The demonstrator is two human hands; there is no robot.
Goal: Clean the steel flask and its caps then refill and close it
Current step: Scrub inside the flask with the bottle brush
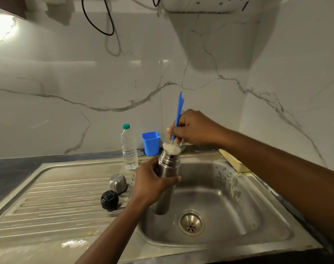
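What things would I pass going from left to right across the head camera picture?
Round black plastic cap → clear plastic water bottle with a green lid → blue plastic cup → round steel sink drain → pale yellow block.

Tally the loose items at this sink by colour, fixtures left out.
Steel: 2 (flask, steel cap)
Black: 1 (black cap)
Blue: 2 (cup, brush)
Clear: 1 (bottle, with a green lid)
Tan: 1 (block at the sink's right edge)
Total: 7
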